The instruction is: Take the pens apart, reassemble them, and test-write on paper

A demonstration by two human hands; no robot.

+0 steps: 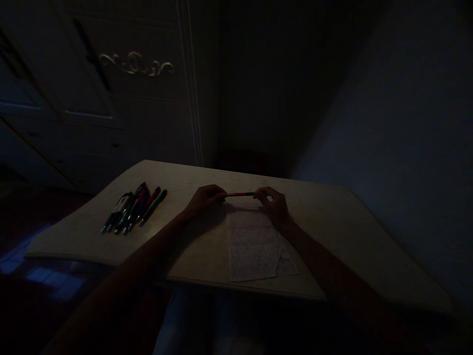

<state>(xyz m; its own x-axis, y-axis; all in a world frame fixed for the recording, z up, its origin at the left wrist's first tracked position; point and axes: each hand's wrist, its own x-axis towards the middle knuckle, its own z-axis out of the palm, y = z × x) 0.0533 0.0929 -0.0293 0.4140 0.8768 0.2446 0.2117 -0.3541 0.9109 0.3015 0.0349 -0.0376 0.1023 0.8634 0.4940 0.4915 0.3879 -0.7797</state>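
A slim red and black pen (240,194) is held level between my two hands, over the top edge of a paper sheet. My left hand (207,198) pinches its left end, and my right hand (274,203) pinches the right end between thumb and fingers. Below them the creased sheet (251,241), covered in faint marks, lies on the table (321,212); its lower right corner looks torn or folded. Off to the left rests a pile of several pens (135,209) in dark, red, green and white colours.
The room is very dim. Behind the table at the left stands a cabinet (155,118) with an ornate scroll decoration (136,64). A pale wall (406,123) runs along the right side. The table's front edge lies close to my body.
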